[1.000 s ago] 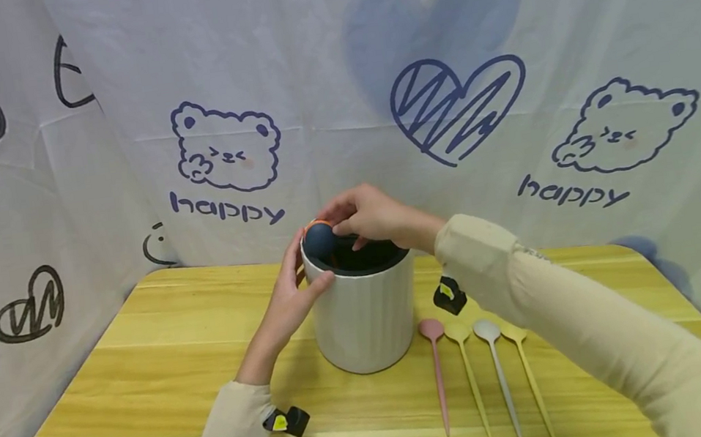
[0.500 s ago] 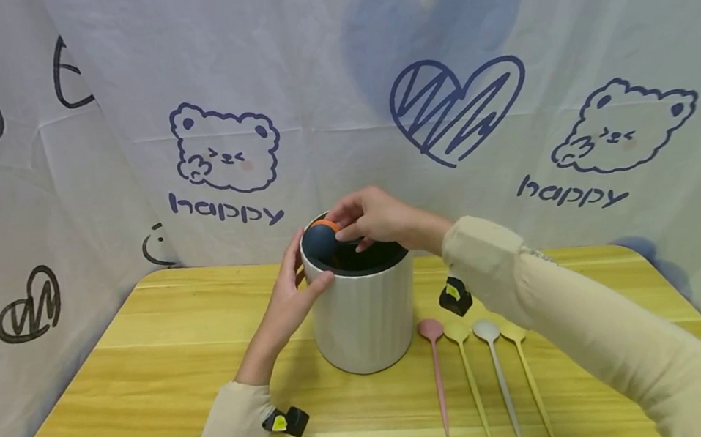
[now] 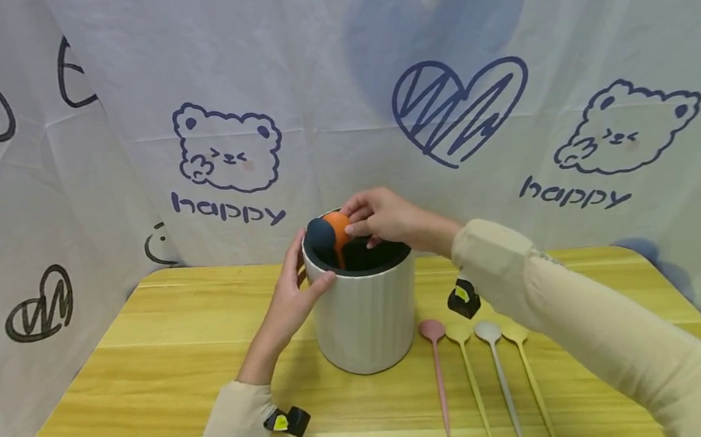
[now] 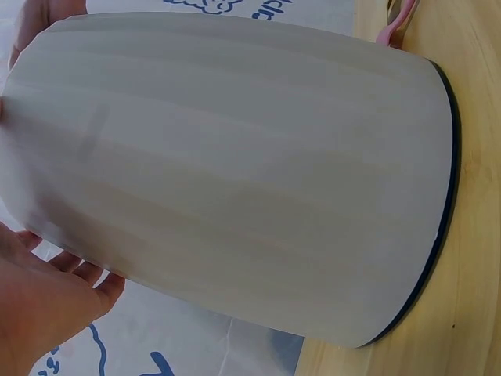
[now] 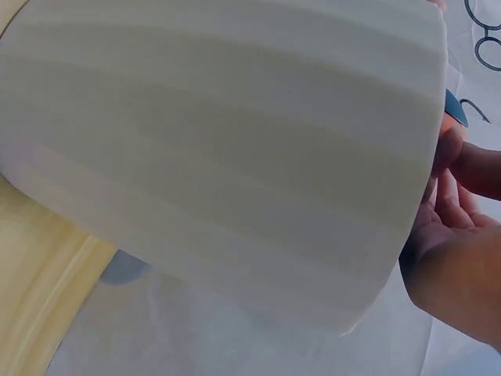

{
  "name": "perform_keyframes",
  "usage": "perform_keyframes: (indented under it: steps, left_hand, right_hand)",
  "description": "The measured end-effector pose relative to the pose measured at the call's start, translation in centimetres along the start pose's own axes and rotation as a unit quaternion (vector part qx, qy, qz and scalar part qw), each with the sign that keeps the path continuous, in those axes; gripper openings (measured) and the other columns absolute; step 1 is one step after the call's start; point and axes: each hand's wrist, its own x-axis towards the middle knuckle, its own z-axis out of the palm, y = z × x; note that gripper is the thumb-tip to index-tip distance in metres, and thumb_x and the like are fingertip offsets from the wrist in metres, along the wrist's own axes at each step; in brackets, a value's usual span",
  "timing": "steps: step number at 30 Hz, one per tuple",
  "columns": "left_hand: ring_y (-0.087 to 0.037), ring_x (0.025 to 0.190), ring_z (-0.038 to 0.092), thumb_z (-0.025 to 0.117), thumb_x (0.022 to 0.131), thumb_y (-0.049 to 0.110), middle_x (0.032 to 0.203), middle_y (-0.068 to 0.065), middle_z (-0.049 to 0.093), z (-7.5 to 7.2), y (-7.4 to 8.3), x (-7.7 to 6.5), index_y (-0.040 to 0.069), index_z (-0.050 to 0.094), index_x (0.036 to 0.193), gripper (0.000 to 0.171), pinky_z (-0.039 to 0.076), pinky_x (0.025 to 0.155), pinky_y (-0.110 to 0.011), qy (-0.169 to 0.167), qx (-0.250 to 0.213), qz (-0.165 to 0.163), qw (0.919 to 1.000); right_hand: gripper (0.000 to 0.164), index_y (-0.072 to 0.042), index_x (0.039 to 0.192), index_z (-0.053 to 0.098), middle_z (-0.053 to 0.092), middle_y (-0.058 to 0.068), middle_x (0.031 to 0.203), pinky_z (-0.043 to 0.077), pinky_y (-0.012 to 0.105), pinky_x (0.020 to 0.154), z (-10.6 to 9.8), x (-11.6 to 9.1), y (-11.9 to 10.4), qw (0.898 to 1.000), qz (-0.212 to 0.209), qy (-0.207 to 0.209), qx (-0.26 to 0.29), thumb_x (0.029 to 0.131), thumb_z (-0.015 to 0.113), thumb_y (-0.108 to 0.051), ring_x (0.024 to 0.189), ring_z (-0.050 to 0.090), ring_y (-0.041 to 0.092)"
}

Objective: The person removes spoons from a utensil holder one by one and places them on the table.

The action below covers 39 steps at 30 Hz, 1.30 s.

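Note:
A white ribbed canister point(image 3: 367, 323) with a dark inner wall stands upright on the table. My left hand point(image 3: 282, 301) steadies its left side, thumb at the front of the rim and fingers against the wall. Over the opening, my right hand point(image 3: 391, 222) pinches the round head of an orange spoon point(image 3: 338, 227), whose handle goes down inside. Just left of it leans a dark blue spoon point(image 3: 320, 235), head up at the rim. The handles' lower ends are hidden in the canister. In the right wrist view, the canister hides part of my right fingers.
On the wooden table point(image 3: 147, 393), right of the canister, lie a pink spoon point(image 3: 432, 330), a yellow spoon point(image 3: 458, 333), a grey spoon point(image 3: 488, 332) and another yellow spoon point(image 3: 515, 333), side by side. A printed cloth point(image 3: 314, 46) hangs behind.
My right hand has moved slightly right with the orange spoon, whose head now shows beside the dark blue one instead of behind it. My left hand stays at the canister.

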Motion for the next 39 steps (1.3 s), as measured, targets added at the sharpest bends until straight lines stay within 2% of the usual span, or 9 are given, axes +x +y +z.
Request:
perform_keyframes:
  steps: [4, 9, 15, 24, 29, 39]
  left_hand:
    - [-0.03, 0.144, 0.018, 0.059, 0.089, 0.03, 0.16, -0.009, 0.014, 0.0, 0.0, 0.0, 0.013, 0.014, 0.156, 0.082, 0.02, 0.114, -0.05, -0.001, 0.001, -0.005, 1.0]
    - [-0.029, 0.144, 0.019, 0.06, 0.089, 0.031, 0.16, -0.009, 0.015, -0.1, 0.0, 0.1, 0.014, 0.014, 0.156, 0.083, 0.021, 0.114, -0.05, 0.0, 0.001, -0.003, 1.0]
    - [-0.028, 0.143, 0.02, 0.062, 0.089, 0.037, 0.159, -0.007, 0.016, 0.0, 0.0, 0.2, 0.015, 0.014, 0.156, 0.085, 0.022, 0.114, -0.049, -0.002, -0.003, -0.001, 1.0]
    - [-0.029, 0.144, 0.018, 0.062, 0.089, 0.041, 0.16, -0.007, 0.014, 0.0, 0.0, 0.1, 0.015, 0.014, 0.156, 0.086, 0.021, 0.114, -0.051, -0.003, 0.002, -0.003, 1.0]
    - [-0.029, 0.144, 0.018, 0.063, 0.087, 0.05, 0.16, -0.007, 0.015, 0.1, -0.1, 0.1, 0.015, 0.014, 0.156, 0.091, 0.021, 0.114, -0.051, -0.002, 0.005, -0.001, 1.0]
    - [-0.03, 0.144, 0.018, 0.063, 0.087, 0.048, 0.16, -0.008, 0.014, 0.0, -0.1, 0.0, 0.014, 0.014, 0.156, 0.09, 0.021, 0.114, -0.05, 0.001, 0.01, -0.006, 0.9999]
  right_hand:
    - [0.03, 0.003, 0.121, 0.057, 0.063, 0.017, 0.111, 0.053, 0.025, 0.063, 0.0, 0.0, 0.1, 1.0, -0.008, 0.021, 0.018, 0.092, 0.062, 0.0, 0.087, 0.058, 0.024]
    - [0.037, 0.001, 0.121, 0.055, 0.066, 0.017, 0.109, 0.054, 0.027, 0.065, -0.3, 0.0, 0.2, 0.998, -0.04, 0.039, 0.03, 0.086, 0.068, 0.001, 0.087, 0.061, 0.026]
    - [0.038, -0.001, 0.119, 0.057, 0.067, 0.016, 0.107, 0.054, 0.028, 0.065, -0.7, 0.0, 0.4, 0.996, -0.059, 0.058, 0.034, 0.084, 0.072, 0.0, 0.087, 0.062, 0.026]
    - [0.04, -0.003, 0.123, 0.059, 0.067, 0.016, 0.109, 0.054, 0.031, 0.069, -1.5, -0.3, 0.3, 0.99, -0.094, 0.087, 0.063, 0.086, 0.072, -0.004, 0.09, 0.062, 0.025]
    - [0.04, -0.005, 0.126, 0.06, 0.067, 0.016, 0.108, 0.052, 0.031, 0.07, -2.0, -0.6, 0.3, 0.986, -0.103, 0.098, 0.089, 0.087, 0.07, -0.003, 0.09, 0.061, 0.024]
    - [0.035, -0.001, 0.118, 0.059, 0.067, 0.012, 0.105, 0.049, 0.026, 0.063, -2.8, -1.3, -0.1, 0.974, -0.135, 0.114, 0.139, 0.085, 0.069, 0.004, 0.083, 0.059, 0.023]
